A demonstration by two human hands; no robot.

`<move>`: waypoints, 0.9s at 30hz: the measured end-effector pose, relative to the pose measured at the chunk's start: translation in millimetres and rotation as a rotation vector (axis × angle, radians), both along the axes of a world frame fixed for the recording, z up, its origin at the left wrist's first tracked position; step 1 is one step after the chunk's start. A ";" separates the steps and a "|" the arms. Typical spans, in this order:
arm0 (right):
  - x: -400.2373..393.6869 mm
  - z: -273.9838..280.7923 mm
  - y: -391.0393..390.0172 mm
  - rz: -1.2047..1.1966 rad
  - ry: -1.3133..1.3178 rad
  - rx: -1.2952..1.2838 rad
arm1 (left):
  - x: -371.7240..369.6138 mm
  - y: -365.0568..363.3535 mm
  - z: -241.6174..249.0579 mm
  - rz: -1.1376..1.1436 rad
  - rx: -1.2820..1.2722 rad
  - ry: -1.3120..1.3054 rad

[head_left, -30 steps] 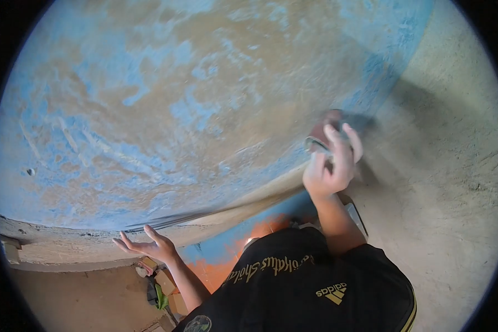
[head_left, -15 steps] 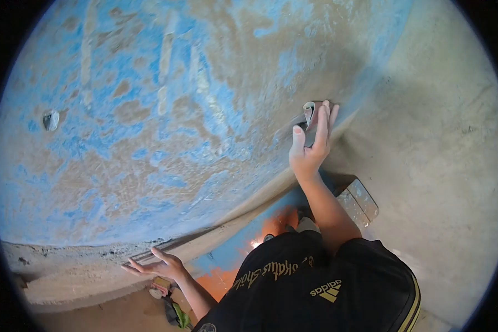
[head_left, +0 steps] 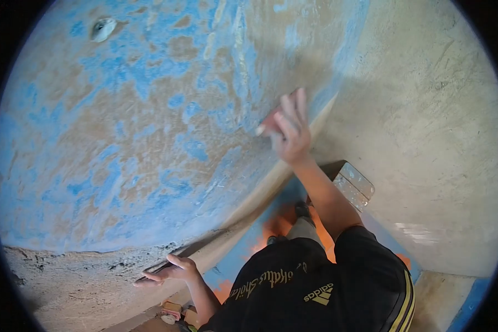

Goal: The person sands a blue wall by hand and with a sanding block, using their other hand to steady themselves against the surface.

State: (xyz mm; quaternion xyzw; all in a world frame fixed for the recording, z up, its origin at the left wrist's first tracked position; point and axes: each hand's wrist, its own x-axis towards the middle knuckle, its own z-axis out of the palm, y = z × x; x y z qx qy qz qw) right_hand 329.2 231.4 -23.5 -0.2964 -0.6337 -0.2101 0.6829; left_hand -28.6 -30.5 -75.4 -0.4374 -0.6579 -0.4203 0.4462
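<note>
My right hand presses a folded piece of reddish sandpaper to the patchy blue and brown wall. Its fingers are closed over the sheet and slightly smeared by motion. Lower down on the left, my left hand holds nothing. Its fingers are stretched out along the rough ledge under the painted wall, with the thumb apart.
A pale bare wall meets the blue one at the right. Behind my right forearm stands a paint-spotted wooden stool or step. Small items lie below the ledge by my left arm. A pale hole marks the painted wall.
My right hand has moved left and slightly down along the wall with the sandpaper, now flatter against it. My left hand has shifted slightly right along the ledge. The view has turned.
</note>
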 end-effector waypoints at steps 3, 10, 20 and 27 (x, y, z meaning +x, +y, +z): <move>6.8 -13.4 0.7 -0.069 0.187 -0.171 | 3.2 -2.7 2.1 -0.024 -0.011 0.010; 22.7 -10.3 -2.1 -0.129 0.069 -0.136 | -3.5 -2.4 -8.8 0.005 -0.008 0.020; 36.0 -7.1 6.5 -0.155 0.203 -0.254 | -1.3 -3.6 -6.4 0.015 -0.027 0.014; 57.9 -15.5 18.7 -0.071 -0.035 -0.211 | 17.9 -0.6 6.0 0.035 -0.012 -0.079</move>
